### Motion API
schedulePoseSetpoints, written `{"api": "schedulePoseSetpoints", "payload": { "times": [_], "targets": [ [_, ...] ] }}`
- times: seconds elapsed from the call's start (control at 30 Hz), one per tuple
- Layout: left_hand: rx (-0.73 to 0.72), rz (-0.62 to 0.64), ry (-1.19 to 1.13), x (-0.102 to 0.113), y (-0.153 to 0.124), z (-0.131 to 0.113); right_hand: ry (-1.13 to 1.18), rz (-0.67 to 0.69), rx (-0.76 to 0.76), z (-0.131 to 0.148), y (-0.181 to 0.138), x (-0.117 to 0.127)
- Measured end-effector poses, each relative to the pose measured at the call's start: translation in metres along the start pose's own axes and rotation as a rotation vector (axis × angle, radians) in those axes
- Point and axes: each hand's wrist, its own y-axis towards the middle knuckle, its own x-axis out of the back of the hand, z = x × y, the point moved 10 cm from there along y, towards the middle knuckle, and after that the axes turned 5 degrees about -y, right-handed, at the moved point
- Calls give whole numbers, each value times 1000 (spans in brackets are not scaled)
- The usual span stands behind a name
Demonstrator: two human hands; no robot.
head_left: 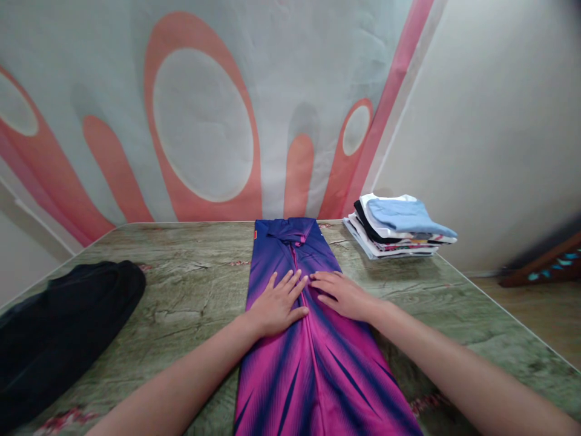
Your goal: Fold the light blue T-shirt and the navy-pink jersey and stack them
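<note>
A blue and magenta jersey point(290, 254) lies lengthwise on the green table point(190, 284), folded into a narrow strip with its collar at the far end. My left hand point(278, 304) lies flat on the strip's left half, fingers stretched out. My right hand point(341, 295) rests flat on the right half, fingers pointing left and nearly meeting the left hand at the middle seam. Neither hand grips anything.
A stack of folded clothes point(397, 227), light blue on top, stands at the table's far right corner. A black garment point(63, 327) lies heaped at the left edge. A patterned wall hanging backs the table; floor and a wooden piece point(542, 266) lie to the right.
</note>
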Motion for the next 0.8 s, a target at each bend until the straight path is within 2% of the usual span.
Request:
{"api": "schedulePoseSetpoints", "payload": {
  "times": [0.07,0.17,0.23,0.3,0.37,0.43,0.53,0.63,0.8],
  "targets": [
    [2,6,-3,-1,-1,0,53,10,1,3,-20,0],
    [13,8,0,-2,0,1,37,5,-100,-1,-45,17],
    [18,-2,8,-3,1,2,50,23,-45,20,-56,29],
    [21,-14,22,-2,-1,2,130,82,90,56,-67,33],
    [23,-13,37,-2,-7,0,195,121,147,79,-82,33],
    [16,5,46,-2,-18,-4,219,125,118,78,-99,32],
    [-5,39,46,-3,-36,-16,162,107,-34,51,-119,32],
    [-14,73,34,-3,-49,-29,84,72,-116,46,-124,37],
    [-52,161,-49,2,-72,-54,216,85,83,95,-118,37]
  ]
}}
